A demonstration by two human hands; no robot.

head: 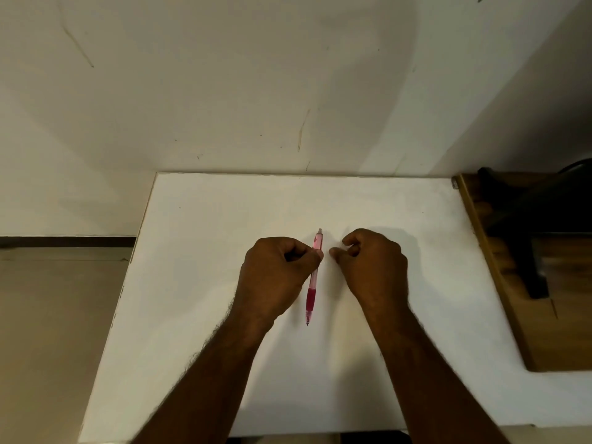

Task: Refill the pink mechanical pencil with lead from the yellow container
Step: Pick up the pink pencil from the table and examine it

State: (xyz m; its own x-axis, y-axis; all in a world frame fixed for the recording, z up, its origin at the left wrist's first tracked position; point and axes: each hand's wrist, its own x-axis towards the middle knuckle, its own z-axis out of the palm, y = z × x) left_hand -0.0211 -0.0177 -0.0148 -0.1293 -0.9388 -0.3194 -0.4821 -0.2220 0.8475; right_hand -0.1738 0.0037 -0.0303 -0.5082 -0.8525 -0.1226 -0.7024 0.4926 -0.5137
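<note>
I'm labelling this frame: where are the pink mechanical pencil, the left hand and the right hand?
pink mechanical pencil (311, 299): head view, on its darker grip.
left hand (275, 280): head view, back of hand.
right hand (376, 267): head view, back of hand.

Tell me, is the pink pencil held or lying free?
Held: the left hand pinches the pink pencil on its upper barrel, tip toward the person.
</note>
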